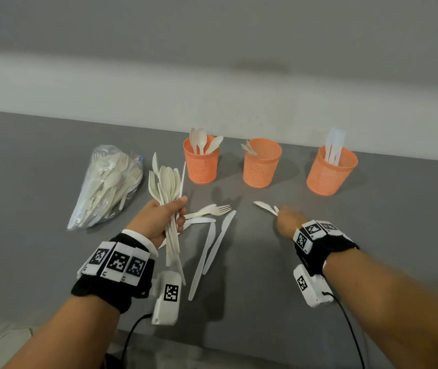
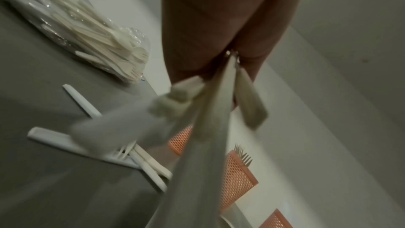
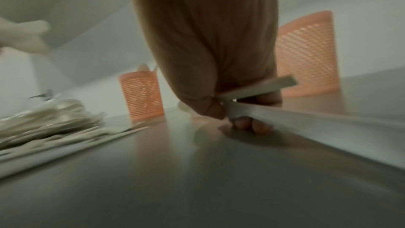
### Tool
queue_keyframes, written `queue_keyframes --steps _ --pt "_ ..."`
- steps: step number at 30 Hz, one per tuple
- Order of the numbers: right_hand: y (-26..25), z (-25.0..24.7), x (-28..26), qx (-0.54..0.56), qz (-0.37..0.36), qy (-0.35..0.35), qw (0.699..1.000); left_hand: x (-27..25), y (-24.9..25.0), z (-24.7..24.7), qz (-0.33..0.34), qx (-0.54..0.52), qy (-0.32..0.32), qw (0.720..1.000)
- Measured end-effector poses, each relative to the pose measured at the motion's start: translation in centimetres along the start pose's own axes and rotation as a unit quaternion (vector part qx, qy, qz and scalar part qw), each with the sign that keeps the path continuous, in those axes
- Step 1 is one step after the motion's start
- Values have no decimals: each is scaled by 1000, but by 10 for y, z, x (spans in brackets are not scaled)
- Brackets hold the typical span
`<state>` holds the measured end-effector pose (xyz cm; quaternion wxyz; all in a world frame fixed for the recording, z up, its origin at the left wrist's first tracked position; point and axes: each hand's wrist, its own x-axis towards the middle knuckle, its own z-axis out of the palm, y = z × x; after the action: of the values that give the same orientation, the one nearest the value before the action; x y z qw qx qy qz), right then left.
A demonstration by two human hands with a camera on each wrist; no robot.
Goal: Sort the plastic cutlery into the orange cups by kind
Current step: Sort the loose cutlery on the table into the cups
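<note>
Plastic cutlery [image 1: 166, 187] fills the left hand [image 1: 159, 218] grip at frame centre as a mixed bundle, while the right hand [image 1: 290, 219] pinches two pieces [image 1: 266, 207] low over the worktop [image 1: 372, 222]; mixed kinds could reach one orange cup [image 1: 262, 166].

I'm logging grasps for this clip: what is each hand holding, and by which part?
The left hand grips a mixed bundle of cutlery around the handles, heads up. The right hand pinches two pale pieces partway along; their kind is unclear.

table: plain grey top [image 1: 52, 262], matte
wall: off-white [image 1: 212, 83], right behind the table
light: soft, shadowy up top
</note>
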<state>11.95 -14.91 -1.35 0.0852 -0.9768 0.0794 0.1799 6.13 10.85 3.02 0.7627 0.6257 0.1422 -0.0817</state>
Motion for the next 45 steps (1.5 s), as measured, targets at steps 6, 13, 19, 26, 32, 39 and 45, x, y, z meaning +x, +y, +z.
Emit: queue_keyframes --steps 6,13,19,26,32,39,45 --pt "-61 20 -38 139 -96 -12 986 15 3 -15 -34 3 -37 999" --pt "-101 45 -59 70 -63 -16 995 25 1 -18 -33 15 -98 995" --pt "-75 37 -59 30 -3 -9 1000 32 -5 -14 -37 17 -115 992" --pt "-44 15 -56 64 -8 -42 997 38 -12 9 -34 42 -151 987" --pt "-37 -24 -53 451 -70 -6 890 34 -19 54 -33 36 -179 983" --pt "-34 -46 -43 682 -119 -43 721 34 -14 99 22 60 -217 974" --pt "-21 -56 -27 719 -126 21 683 35 -20 132 101 53 -163 980"
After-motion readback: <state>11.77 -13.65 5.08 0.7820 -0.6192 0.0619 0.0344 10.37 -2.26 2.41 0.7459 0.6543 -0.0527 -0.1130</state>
